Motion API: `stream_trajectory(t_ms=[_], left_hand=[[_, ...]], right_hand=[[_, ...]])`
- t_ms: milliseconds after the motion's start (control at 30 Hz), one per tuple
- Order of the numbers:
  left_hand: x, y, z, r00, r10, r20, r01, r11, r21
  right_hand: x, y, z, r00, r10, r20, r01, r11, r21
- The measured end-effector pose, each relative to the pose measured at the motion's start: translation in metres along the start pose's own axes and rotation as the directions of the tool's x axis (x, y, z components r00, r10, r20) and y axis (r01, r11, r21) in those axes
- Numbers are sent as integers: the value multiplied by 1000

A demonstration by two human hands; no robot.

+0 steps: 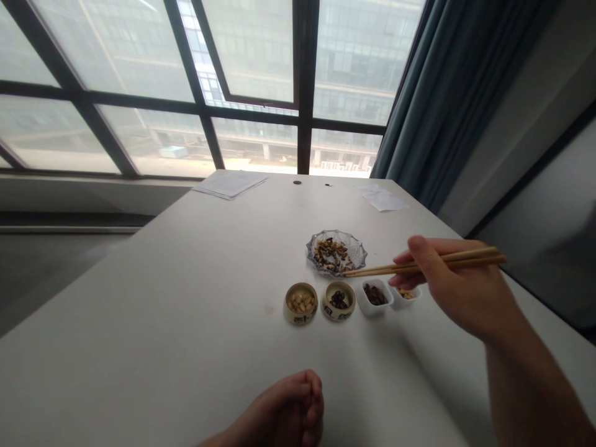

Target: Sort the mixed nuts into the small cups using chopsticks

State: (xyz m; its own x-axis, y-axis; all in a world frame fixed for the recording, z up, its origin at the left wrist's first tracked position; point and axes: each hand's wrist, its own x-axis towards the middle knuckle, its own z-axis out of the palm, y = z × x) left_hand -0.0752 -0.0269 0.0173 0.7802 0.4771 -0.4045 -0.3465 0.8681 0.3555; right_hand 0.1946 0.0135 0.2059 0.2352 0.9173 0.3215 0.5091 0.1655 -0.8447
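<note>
**Right hand [454, 288] holds chopsticks [419, 266] at the rim of a glass dish [358, 254]**

The chopsticks lie almost level, their long axis running from the right hand leftward, with the tips at the near right edge of the glass dish. Whether the tips touch the mixed nuts and seeds [330, 254] in it is hard to tell. The right hand is much nearer the glass dish than the left hand [284, 413].

The right hand's fingers [407, 261] are closed around the pair, gripping it. The left hand's fingers [313, 403] are curled shut on nothing, and that hand rests on the near part of the tabletop [139, 298], well apart from the glass dish.

Four small containers stand in a row just in front of the glass dish. From left, there is a ceramic cup of pale nuts [300, 316], a ceramic cup of dark pieces [338, 313], a white square dish of dark pieces [372, 309], and a white square dish of pale pieces [404, 302], the last partly behind the right hand.

Beyond the glass dish, two lots of paper lie at the far end of the tabletop: a stack [230, 184] to the left and loose sheets [384, 200] to the right.
</note>
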Motion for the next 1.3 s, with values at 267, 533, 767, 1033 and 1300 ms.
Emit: stream_trajectory(t_ms=[267,533,767,1033,1300], left_hand=[[-1,-1,1,1000,14,14,-13,1000,-22],[-1,1,3,1000,12,15,-12,1000,-25],[-1,1,2,1000,7,27,-6,1000,-26],[-1,1,5,1000,-2,19,3,1000,-28],[2,1,1,999,24,23,-24,1000,-3]], right_hand=[[-7,-2,3,992,-70,107,74,997,-38],[12,14,7,996,-89,-11,89,996,12],[54,77,30,993,2,114,-9,998,61],[61,100,49,990,35,136,-49,994,101],[66,108,52,997,27,77,-36,993,115]])
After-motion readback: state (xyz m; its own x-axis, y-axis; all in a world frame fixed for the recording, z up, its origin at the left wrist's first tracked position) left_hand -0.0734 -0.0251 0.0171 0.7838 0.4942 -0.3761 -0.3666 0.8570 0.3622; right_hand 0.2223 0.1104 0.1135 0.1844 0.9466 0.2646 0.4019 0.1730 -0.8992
